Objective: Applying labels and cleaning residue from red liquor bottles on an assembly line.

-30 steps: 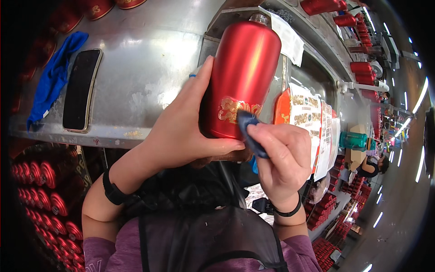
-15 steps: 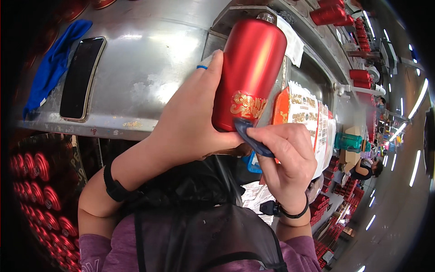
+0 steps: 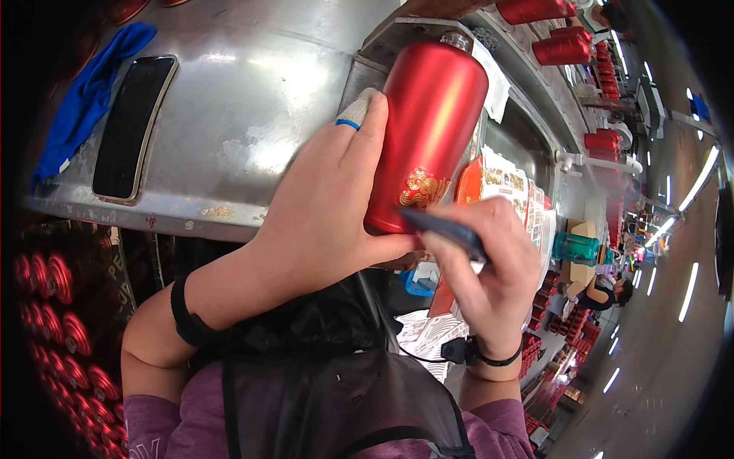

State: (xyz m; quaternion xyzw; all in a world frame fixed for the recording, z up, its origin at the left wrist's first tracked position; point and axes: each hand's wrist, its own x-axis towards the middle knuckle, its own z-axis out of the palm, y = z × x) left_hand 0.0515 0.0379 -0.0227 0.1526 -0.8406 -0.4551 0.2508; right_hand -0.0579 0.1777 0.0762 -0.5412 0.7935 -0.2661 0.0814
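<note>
- Risk: the gold scrollwork decal (image 3: 422,187) could lift or smear if the dark blue scraper (image 3: 451,232) bears unevenly.
- Risk: the matte red bottle (image 3: 436,107), at 1 o'clock from view centre, could roll if support slackens on its smooth, round wall.
- Right hand (image 3: 497,256), 3–4 o'clock: fingers narrow, pinching the scraper; blur hides whether its blade touches the bottle.
- Left hand (image 3: 325,203), 10–11 o'clock: thumb and fingers spread wide, bracing the bottle's side and base.
</note>
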